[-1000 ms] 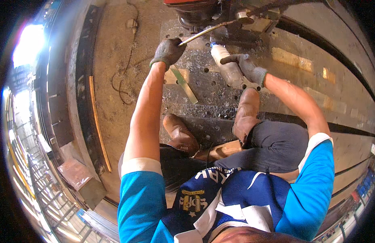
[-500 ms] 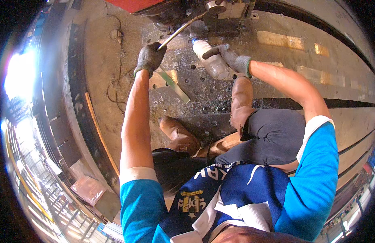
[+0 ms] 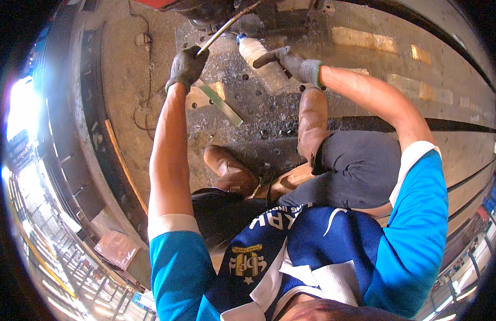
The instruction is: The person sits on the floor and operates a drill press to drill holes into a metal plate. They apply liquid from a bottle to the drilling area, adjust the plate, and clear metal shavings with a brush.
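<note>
Left hand (image 3: 188,67): near far machine (image 3: 213,10), clenched on metal rod (image 3: 224,31); right hand (image 3: 299,65): grasping clear bottle (image 3: 272,79) right of rod, blue cap (image 3: 241,38) pointing far; both grips set, cannot tell amount done or left.

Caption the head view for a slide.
Gloved left hand grips a metal rod; gloved right hand holds a blue-capped bottle.

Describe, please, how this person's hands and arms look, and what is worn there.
The left hand and right hand wear dark grey gloves, the right one with a lighter, greenish cuff. The forearms are bare, below short, bright blue sleeves with white hems.
</note>
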Tool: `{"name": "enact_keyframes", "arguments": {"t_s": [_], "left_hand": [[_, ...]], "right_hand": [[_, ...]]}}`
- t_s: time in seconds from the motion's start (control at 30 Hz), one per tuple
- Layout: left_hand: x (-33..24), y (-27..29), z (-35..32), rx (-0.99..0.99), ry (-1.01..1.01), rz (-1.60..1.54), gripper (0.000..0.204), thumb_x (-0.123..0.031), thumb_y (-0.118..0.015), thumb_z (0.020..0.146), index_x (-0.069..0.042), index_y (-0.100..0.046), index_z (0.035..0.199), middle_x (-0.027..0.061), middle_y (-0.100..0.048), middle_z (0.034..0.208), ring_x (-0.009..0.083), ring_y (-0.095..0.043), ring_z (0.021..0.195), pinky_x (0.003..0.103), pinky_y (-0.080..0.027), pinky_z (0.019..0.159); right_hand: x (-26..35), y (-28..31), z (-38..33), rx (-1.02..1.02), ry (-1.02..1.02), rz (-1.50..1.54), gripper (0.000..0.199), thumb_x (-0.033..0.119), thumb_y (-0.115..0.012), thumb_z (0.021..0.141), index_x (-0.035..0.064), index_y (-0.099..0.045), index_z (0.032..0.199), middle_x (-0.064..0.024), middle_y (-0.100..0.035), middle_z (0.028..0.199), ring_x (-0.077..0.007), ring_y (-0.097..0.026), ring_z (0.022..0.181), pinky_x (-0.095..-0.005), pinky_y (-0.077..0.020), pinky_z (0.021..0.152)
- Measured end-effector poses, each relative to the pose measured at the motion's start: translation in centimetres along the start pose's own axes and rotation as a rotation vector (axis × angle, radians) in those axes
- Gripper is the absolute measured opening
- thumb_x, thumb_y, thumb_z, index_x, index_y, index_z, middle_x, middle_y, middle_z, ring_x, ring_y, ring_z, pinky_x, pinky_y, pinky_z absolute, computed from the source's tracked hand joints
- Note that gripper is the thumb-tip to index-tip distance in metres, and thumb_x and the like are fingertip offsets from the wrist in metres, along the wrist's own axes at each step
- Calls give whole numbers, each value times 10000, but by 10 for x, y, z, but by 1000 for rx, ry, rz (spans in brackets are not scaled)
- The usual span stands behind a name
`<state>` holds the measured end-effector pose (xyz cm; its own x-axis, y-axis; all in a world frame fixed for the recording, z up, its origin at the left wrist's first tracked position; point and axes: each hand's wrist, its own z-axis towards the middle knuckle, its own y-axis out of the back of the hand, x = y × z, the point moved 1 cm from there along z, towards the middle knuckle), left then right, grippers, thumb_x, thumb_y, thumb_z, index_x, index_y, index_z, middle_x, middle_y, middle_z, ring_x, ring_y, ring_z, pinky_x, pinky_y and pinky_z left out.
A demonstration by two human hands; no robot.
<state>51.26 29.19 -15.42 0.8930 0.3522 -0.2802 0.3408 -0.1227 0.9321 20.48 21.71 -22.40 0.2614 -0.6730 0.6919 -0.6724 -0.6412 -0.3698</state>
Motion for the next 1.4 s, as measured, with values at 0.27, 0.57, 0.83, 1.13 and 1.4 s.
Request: {"name": "enact_keyframes", "arguments": {"t_s": [0.27, 0.57, 0.83, 1.13, 1.4], "left_hand": [[-4, -15, 7, -47, -70, 24, 438, -478, -565, 969, -122, -759, 1132, 239, -735, 1082, 453, -693, 1031, 525, -549, 914], [16, -24, 6, 31, 76, 32, 312, -358, -626, 946, -129, -788, 1084, 176, -771, 1050, 372, -747, 941, 504, -582, 818], [5, -38, -6, -76, 55, -155, 287, -357, -658, 841, -152, -798, 985, 177, -759, 1005, 398, -731, 937, 500, -575, 810], [-6, -25, -1, 11, 94, -141, 335, -333, -629, 803, -197, -807, 1052, 158, -763, 1082, 400, -724, 1015, 490, -588, 865], [1, -37, -4, -81, 71, -191, 291, -353, -658, 826, -143, -800, 970, 183, -759, 989, 428, -726, 928, 521, -579, 797]], "right_hand": [[15, -24, -22, -95, -62, -17, 331, 416, -733, 915, 134, -731, 1087, -52, -754, 910, -201, -722, 724, -414, -610, 667], [-15, 9, 20, 51, -56, 23, 316, 278, -554, 1037, 49, -724, 1173, -45, -737, 985, -165, -698, 856, -308, -581, 765], [-36, 25, 38, 53, 95, -35, 428, 278, -454, 1070, 112, -616, 1430, -101, -545, 1509, -300, -525, 1361, -443, -439, 1151], [-40, 30, 47, 120, 27, 36, 448, 313, -562, 1030, 138, -599, 1441, -98, -553, 1489, -319, -544, 1335, -480, -462, 1122], [-29, 7, 30, 110, 4, 25, 487, 338, -617, 1001, 109, -605, 1431, -96, -603, 1421, -298, -577, 1292, -457, -473, 1104]]}}
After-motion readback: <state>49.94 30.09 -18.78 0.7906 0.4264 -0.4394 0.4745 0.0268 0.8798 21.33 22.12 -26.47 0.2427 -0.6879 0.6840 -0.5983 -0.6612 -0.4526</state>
